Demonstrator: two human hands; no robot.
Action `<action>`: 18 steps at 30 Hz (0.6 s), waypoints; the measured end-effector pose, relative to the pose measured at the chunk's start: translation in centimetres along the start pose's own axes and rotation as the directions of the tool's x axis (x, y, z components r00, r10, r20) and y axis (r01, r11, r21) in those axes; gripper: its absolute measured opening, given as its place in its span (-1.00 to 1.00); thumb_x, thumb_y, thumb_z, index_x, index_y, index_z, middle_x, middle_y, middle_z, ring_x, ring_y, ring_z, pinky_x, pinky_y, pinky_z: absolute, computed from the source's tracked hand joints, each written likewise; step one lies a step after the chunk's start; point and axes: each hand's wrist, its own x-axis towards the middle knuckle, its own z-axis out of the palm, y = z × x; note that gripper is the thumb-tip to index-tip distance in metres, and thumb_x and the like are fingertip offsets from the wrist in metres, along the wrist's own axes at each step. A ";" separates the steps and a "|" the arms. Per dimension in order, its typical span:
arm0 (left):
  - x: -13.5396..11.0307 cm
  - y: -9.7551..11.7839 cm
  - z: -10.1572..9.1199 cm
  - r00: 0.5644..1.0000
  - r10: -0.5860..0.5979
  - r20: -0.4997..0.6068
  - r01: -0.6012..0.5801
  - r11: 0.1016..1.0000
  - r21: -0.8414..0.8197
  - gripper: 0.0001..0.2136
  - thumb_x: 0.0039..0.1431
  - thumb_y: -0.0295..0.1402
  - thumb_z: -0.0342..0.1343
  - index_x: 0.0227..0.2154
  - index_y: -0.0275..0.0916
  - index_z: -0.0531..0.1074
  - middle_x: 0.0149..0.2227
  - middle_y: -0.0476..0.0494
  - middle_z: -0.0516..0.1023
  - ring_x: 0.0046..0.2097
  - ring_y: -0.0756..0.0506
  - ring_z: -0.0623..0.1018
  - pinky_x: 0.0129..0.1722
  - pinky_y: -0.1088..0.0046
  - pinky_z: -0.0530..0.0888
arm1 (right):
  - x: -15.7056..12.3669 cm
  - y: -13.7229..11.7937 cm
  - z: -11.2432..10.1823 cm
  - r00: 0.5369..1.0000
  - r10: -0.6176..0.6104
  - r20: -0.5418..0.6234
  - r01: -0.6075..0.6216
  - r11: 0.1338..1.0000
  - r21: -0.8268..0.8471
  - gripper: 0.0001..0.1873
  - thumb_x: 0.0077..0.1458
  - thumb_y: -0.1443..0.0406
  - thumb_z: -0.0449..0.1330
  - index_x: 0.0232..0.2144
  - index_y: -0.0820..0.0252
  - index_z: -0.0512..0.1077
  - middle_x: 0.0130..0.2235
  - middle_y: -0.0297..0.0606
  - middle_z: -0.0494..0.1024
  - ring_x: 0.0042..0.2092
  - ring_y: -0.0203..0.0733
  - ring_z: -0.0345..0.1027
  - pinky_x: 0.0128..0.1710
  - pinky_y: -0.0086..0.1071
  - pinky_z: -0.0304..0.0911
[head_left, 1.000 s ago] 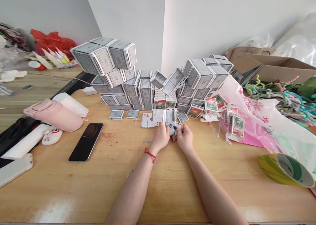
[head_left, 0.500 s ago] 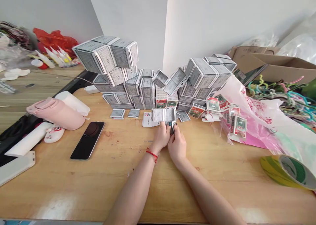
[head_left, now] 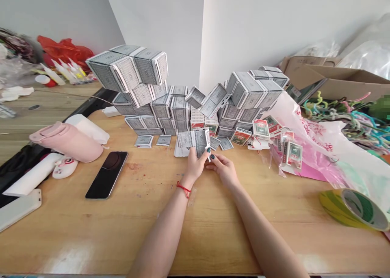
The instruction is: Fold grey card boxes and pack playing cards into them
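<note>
Playing cards (head_left: 192,140) light, stiff, slick, best pinched at edges; left hand (head_left: 195,167) clamped on them, right hand (head_left: 224,170) touching them, grip unclear.

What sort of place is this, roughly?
Likely a small packing workroom: a wooden table holds stacked playing cards, wrapped card packs, and a cardboard box sits behind.
</note>
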 end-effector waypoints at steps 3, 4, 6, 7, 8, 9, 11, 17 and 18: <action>-0.3 0.5 0.0 0.999 -0.021 0.033 0.022 1.000 -0.022 -0.73 -0.01 -0.20 0.10 -0.36 -0.28 0.22 -0.29 -0.14 0.45 -0.20 -0.08 0.45 -0.23 0.39 0.38 | 0.2 -0.2 -0.4 0.996 0.055 0.071 -0.060 0.996 0.061 -0.76 -0.15 0.20 0.25 -0.40 0.24 0.44 -0.38 -0.27 0.50 -0.34 -0.22 0.42 -0.31 -0.29 0.38; -0.5 0.7 0.0 0.997 -0.029 0.070 0.032 0.998 -0.056 -0.73 0.00 -0.21 0.09 -0.34 -0.29 0.23 -0.26 -0.16 0.45 -0.18 -0.09 0.45 -0.21 0.38 0.38 | 0.1 -0.4 -0.5 0.992 0.072 0.106 -0.079 0.994 0.071 -0.76 -0.15 0.20 0.25 -0.41 0.24 0.44 -0.39 -0.27 0.50 -0.34 -0.22 0.42 -0.33 -0.30 0.39; -0.6 1.3 0.2 0.986 -0.030 0.165 0.054 0.988 -0.146 -0.73 0.04 -0.23 0.06 -0.26 -0.29 0.25 -0.17 -0.22 0.46 -0.12 -0.10 0.45 -0.15 0.34 0.38 | 0.0 -0.6 -0.5 0.979 0.104 0.172 -0.118 0.991 0.069 -0.73 -0.15 0.17 0.25 -0.39 0.24 0.43 -0.37 -0.25 0.50 -0.34 -0.19 0.43 -0.42 -0.34 0.40; -0.7 1.5 0.2 0.980 -0.021 0.198 0.058 0.981 -0.183 -0.73 0.05 -0.24 0.04 -0.23 -0.29 0.25 -0.14 -0.24 0.45 -0.10 -0.10 0.45 -0.13 0.32 0.37 | 0.0 -0.7 -0.6 0.974 0.118 0.192 -0.132 0.989 0.061 -0.71 -0.15 0.16 0.25 -0.38 0.24 0.43 -0.37 -0.23 0.51 -0.34 -0.19 0.44 -0.46 -0.37 0.39; -0.8 1.8 0.2 0.975 -0.016 0.221 0.061 0.977 -0.202 -0.73 0.05 -0.25 0.04 -0.22 -0.30 0.26 -0.12 -0.25 0.45 -0.09 -0.11 0.44 -0.12 0.32 0.37 | -0.1 -0.7 -0.6 0.971 0.129 0.200 -0.141 0.989 0.050 -0.70 -0.15 0.16 0.25 -0.37 0.25 0.43 -0.38 -0.23 0.51 -0.35 -0.19 0.45 -0.50 -0.41 0.38; -0.8 2.0 0.2 0.971 -0.014 0.239 0.067 0.975 -0.212 -0.73 0.05 -0.26 0.04 -0.22 -0.30 0.26 -0.12 -0.26 0.45 -0.09 -0.11 0.45 -0.12 0.31 0.38 | -0.1 -0.6 -0.6 0.971 0.135 0.196 -0.146 0.989 0.039 -0.69 -0.16 0.16 0.25 -0.38 0.25 0.43 -0.40 -0.22 0.52 -0.37 -0.19 0.45 -0.53 -0.43 0.37; -0.9 2.2 0.2 0.964 -0.021 0.266 0.079 0.974 -0.211 -0.73 0.02 -0.28 0.07 -0.24 -0.31 0.28 -0.15 -0.26 0.47 -0.12 -0.11 0.47 -0.13 0.31 0.39 | 0.0 -0.3 -0.6 0.976 0.134 0.172 -0.140 0.990 0.025 -0.72 -0.16 0.16 0.26 -0.43 0.27 0.42 -0.47 -0.24 0.52 -0.42 -0.21 0.45 -0.55 -0.46 0.36; -0.9 1.8 0.5 0.983 -0.064 0.171 0.079 0.993 -0.087 -0.70 -0.17 -0.35 0.22 -0.34 -0.32 0.31 -0.31 -0.18 0.52 -0.25 -0.10 0.51 -0.21 0.34 0.42 | 0.3 0.6 -0.4 0.990 0.081 0.117 -0.080 0.997 -0.015 -0.73 -0.19 0.14 0.27 -0.51 0.24 0.39 -0.54 -0.28 0.51 -0.47 -0.19 0.45 -0.50 -0.36 0.41; -0.8 1.7 0.6 0.988 -0.087 0.130 0.096 0.993 -0.069 -0.69 -0.21 -0.35 0.23 -0.37 -0.32 0.31 -0.34 -0.17 0.52 -0.28 -0.10 0.51 -0.26 0.36 0.43 | 0.3 0.6 -0.4 0.990 0.077 0.115 -0.075 0.997 -0.024 -0.72 -0.20 0.13 0.27 -0.51 0.24 0.40 -0.54 -0.28 0.52 -0.46 -0.18 0.45 -0.49 -0.34 0.42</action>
